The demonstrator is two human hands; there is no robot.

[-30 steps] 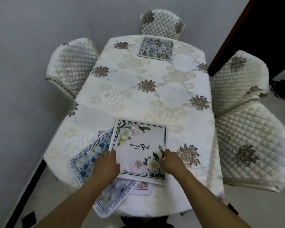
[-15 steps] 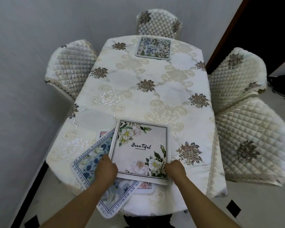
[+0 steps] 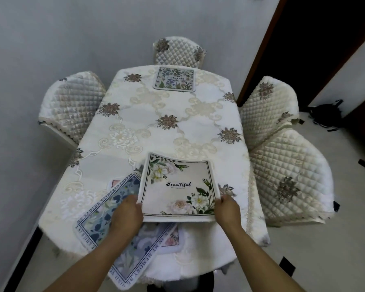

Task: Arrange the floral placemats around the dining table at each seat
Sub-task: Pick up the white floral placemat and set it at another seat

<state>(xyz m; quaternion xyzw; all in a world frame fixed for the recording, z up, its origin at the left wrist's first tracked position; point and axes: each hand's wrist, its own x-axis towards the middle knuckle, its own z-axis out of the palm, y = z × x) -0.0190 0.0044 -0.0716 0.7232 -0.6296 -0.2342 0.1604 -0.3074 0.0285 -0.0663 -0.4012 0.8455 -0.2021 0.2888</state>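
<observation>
A cream placemat [image 3: 178,186] printed "Beautiful" with white flowers is held up off the pile, bowed across its far edge. My left hand [image 3: 126,216] grips its near left corner and my right hand [image 3: 227,209] grips its near right corner. Under it lies a blue floral placemat [image 3: 105,213] with lettering round its border, turned at an angle and hanging over the table's near edge. A pink floral placemat [image 3: 173,237] peeks out beneath that. Another floral placemat [image 3: 174,79] lies flat at the table's far end.
The dining table [image 3: 156,127] wears a cream patterned cloth. Quilted chairs stand at the far end [image 3: 178,51], the left [image 3: 70,104], and two at the right [image 3: 268,106] [image 3: 287,175]. A grey wall runs along the left; a dark doorway is at the back right.
Both hands slid to the near corners of the cream placemat and lifted it off the pile; it now bows upward. My view pulled back from the table.
</observation>
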